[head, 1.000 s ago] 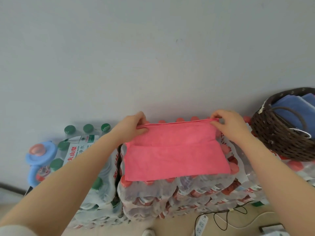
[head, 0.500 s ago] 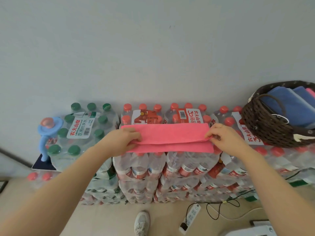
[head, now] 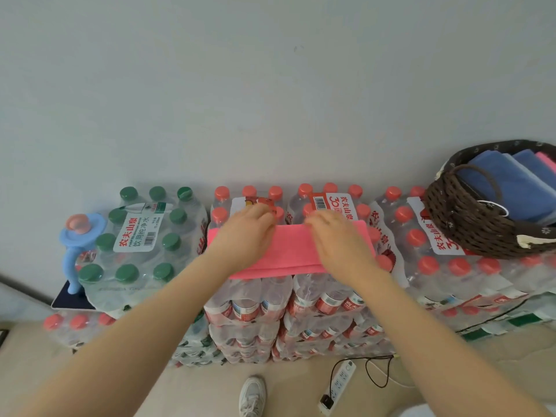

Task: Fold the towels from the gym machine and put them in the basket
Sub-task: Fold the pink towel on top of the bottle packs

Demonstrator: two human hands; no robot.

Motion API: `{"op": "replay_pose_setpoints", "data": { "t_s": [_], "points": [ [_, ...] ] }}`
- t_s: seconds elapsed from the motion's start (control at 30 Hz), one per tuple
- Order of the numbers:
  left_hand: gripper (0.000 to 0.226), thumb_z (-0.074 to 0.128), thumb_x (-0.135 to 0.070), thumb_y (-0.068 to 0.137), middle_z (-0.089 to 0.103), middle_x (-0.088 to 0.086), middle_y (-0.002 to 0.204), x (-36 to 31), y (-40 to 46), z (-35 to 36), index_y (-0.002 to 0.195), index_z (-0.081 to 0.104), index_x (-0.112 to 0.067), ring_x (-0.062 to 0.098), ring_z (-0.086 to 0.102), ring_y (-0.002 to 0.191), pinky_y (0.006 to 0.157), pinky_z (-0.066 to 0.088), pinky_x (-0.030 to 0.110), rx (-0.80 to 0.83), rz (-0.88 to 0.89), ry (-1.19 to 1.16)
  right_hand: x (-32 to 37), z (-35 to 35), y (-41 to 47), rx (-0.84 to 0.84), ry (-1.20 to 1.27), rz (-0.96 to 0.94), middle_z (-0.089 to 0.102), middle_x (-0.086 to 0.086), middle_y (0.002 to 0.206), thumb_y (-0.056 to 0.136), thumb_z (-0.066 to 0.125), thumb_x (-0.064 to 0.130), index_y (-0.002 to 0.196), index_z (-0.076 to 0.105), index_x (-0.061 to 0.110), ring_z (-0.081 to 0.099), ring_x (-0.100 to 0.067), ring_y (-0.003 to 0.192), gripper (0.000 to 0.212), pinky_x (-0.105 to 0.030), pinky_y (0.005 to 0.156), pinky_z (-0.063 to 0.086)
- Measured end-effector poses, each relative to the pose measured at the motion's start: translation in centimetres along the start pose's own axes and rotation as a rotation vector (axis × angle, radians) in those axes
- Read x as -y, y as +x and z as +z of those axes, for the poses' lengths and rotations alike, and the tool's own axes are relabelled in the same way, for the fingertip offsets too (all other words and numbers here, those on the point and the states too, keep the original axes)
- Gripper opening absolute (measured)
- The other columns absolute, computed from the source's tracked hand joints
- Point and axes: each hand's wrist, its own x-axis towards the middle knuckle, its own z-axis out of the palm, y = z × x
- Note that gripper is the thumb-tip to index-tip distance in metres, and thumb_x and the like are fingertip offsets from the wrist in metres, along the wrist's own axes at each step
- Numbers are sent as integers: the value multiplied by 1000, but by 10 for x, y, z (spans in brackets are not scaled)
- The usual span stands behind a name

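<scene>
A pink towel [head: 293, 251], folded into a long narrow strip, lies on top of stacked packs of red-capped water bottles [head: 325, 299]. My left hand [head: 245, 236] rests flat on its left part and my right hand [head: 338, 239] rests flat on its right part, fingers pointing towards the wall. A dark brown woven basket [head: 469, 227] stands on the bottle packs at the right. Inside it lie folded blue towels [head: 511, 185] and a pink one [head: 546, 159].
A pack of green-capped bottles [head: 141, 236] stands to the left with a blue and pink plastic object [head: 79, 233] beside it. The grey wall is close behind. On the floor below lie a white power strip [head: 338, 383] with cables and my white shoe [head: 252, 395].
The towel's far edge was brought towards me, making a narrow strip. Both hands let go of its ends and moved inward onto the strip, now lying flat on it.
</scene>
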Motion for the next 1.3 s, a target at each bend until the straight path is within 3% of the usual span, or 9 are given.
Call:
{"op": "replay_pose_setpoints", "data": {
  "t_s": [0.1, 0.23, 0.57, 0.7, 0.8, 0.9, 1.07, 1.23, 1.3],
  "points": [
    [64, 16, -31, 87, 28, 16, 150, -8, 7, 28, 141, 30, 0, 27, 26, 140, 117, 14, 35, 184, -81, -28, 21, 39, 15, 181, 22, 47, 14, -6, 157, 99, 24, 36, 148, 16, 9, 10, -19, 145, 57, -32, 117, 3],
    [94, -12, -66, 72, -8, 4, 157, 17, -8, 35, 147, -7, -11, 16, -9, 145, 110, -15, 25, 296, -92, 127, 0, 55, 15, 270, -166, 99, -3, 2, 158, 77, -5, 66, 149, -1, 22, -5, -16, 145, 84, -36, 116, -6],
    [119, -17, -86, 50, -15, 0, 156, 36, -7, 25, 147, -13, -17, 15, -12, 144, 110, -13, 29, 381, -65, 104, -57, 34, 2, 305, -85, 523, -13, 1, 157, 97, 13, 50, 148, -9, 23, -12, -17, 144, 62, -43, 117, -6],
    [122, 8, -92, 53, -14, 1, 155, 36, -8, 19, 148, -8, -15, 15, -10, 144, 112, -9, 32, 381, -13, 73, -55, 26, -3, 206, -141, 436, -16, -2, 156, 98, 20, 46, 149, -3, 24, -13, -20, 144, 60, -44, 117, -3],
    [89, 44, -74, 67, 35, 7, 145, 42, -14, 12, 135, 38, -17, 20, 27, 133, 107, 29, 42, 160, 171, 77, -46, 11, -6, 187, -36, 163, 9, 4, 157, 89, 49, 47, 144, 28, 28, 12, -20, 144, 62, -43, 117, 14],
    [37, 48, -44, 69, 60, 3, 95, 48, -15, 7, 88, 60, -15, 20, 55, 82, 68, 55, 33, 108, 302, 93, -47, -2, -7, 350, 45, 113, 23, 11, 151, 77, 65, 51, 139, 37, 32, 24, -11, 137, 70, -38, 113, 27],
    [22, 42, -17, 79, 57, 0, 94, 42, 1, -7, 92, 58, -12, 20, 56, 87, 54, 38, 25, 276, 154, 100, -50, -20, 7, 420, -157, 12, 36, 11, 147, 90, 46, 21, 136, 42, 26, 39, -10, 130, 47, -27, 104, 36],
    [33, 44, -14, 89, 36, -10, 62, 57, 26, -21, 61, 29, -24, 20, 43, 70, 57, 27, 29, 382, -48, -2, -59, -21, 35, 293, -133, 122, 62, 8, 98, 89, 42, 12, 99, 60, 14, 50, -11, 81, 21, -27, 65, 39],
    [25, 45, -15, 91, 36, -12, 63, 62, 33, -22, 68, 43, -21, 20, 41, 69, 62, 27, 28, 377, -95, -105, -65, -18, 43, 214, -20, 202, 58, 6, 85, 88, 45, 10, 97, 62, 13, 52, -12, 72, 19, -25, 60, 34]
  ]
}}
